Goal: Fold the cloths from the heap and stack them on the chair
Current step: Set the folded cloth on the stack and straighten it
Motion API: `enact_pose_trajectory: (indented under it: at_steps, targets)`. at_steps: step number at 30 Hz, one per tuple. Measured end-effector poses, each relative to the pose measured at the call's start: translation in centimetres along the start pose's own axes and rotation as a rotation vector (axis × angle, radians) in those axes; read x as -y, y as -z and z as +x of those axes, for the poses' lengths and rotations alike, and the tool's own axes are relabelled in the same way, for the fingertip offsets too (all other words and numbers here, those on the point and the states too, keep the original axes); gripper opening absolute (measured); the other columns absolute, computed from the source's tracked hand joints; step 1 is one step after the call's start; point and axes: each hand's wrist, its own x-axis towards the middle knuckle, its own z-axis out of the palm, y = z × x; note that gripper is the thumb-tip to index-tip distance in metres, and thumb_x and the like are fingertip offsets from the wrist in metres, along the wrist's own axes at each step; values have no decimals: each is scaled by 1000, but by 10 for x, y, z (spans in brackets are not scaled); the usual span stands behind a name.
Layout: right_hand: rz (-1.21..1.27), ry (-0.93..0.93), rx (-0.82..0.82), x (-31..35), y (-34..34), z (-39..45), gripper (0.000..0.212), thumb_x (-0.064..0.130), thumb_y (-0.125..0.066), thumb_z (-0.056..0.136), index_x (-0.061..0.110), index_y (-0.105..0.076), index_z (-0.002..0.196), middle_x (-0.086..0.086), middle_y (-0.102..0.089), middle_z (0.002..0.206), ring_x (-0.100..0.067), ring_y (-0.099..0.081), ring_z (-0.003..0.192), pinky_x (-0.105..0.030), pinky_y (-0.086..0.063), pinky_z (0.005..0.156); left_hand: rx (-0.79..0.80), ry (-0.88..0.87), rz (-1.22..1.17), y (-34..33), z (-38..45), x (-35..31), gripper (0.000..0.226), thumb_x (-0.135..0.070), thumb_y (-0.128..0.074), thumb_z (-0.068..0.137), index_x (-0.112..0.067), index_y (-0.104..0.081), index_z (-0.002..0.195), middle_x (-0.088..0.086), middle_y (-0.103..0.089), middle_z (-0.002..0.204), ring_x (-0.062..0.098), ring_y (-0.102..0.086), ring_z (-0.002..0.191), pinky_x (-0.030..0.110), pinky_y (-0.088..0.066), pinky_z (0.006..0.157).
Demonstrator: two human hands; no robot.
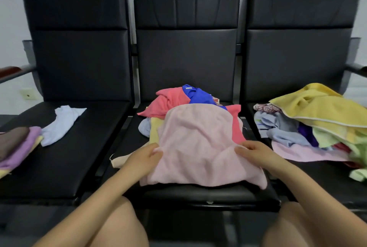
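Both hands' grip: left hand, right hand pinching pink cloth side edges | middle chair front rim bare

**Where things sit on the 3 seats**

3 seats in a row, backs vs. the wall. Left seat: a folded stack at its left edge, w/ one loose cloth just right of it. Middle seat: a small pile at the back, a big cloth spread over its front. Right seat: the heap.
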Motion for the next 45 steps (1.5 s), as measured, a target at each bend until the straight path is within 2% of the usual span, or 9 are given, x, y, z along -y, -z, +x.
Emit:
enact_pose_trajectory:
  at_steps: [7,14,17,21,26,29,35,38,45]
  targets:
    - [123,307,-527,37,17,10,17,12,-58,93,26,-67,88,17,-66,83,-1,-58,80,-3,-38,69,-267,-12,-356,31,17,-11,28,-29,-49,96,-15,-53,73,0,-57,73,16,-50,69,31,-36,62]
    - [188,196,-520,43,14,94,13,17,-56,92,13,-68,88,2,-67,86,-14,-58,83,-22,-41,69,-339,93,-507,17,79,-14,20,-20,-47,96,-14,-66,96,4,-65,103,19,-55,95,28,-42,79]
    - [203,99,-468,24,-4,120,14,17,-56,92,7,-65,89,-3,-64,87,-19,-56,84,-28,-40,69,-314,105,-574,-7,76,-11,25,-32,-48,83,-18,-61,98,-1,-59,100,13,-54,88,18,-40,66]
    - [80,125,-347,1,-16,132,30,24,-57,93,-4,-63,83,-15,-63,82,-22,-52,78,-32,-37,69,-245,139,-584,-8,90,-1,44,-40,-49,75,-2,-66,89,-3,-59,88,17,-56,88,31,-44,79]
    - [255,150,-231,-17,-6,125,11,17,-62,93,8,-68,90,1,-61,79,-3,-50,69,-10,-40,62,-90,230,-606,-6,101,9,20,-30,-58,93,-17,-66,79,-1,-63,85,17,-57,82,30,-44,75]
    - [323,157,-191,-24,12,126,10,8,-65,90,13,-68,83,5,-61,76,-1,-52,68,-11,-41,62,-87,284,-650,-2,105,21,18,-37,-67,85,-23,-72,94,5,-70,98,22,-63,93,34,-49,87]
    - [322,125,-104,-34,15,121,13,9,-65,90,11,-70,78,7,-61,67,-4,-49,60,-15,-41,56,-146,234,-741,-8,111,29,29,-30,-69,83,-1,-72,89,7,-71,89,22,-62,83,34,-46,77]
    - [309,117,-191,-25,16,117,16,11,-64,91,10,-69,75,8,-60,65,1,-49,58,-18,-40,58,-238,182,-689,-5,110,26,19,-30,-71,82,-11,-70,76,1,-65,82,18,-56,78,30,-42,71]
    - [492,284,-559,71,71,73,14,21,-65,90,18,-69,77,13,-58,66,-10,-48,70,-25,-39,60,-523,-114,-611,81,86,-40,14,-22,-64,90,-27,-75,97,-10,-71,95,6,-64,92,23,-49,73]
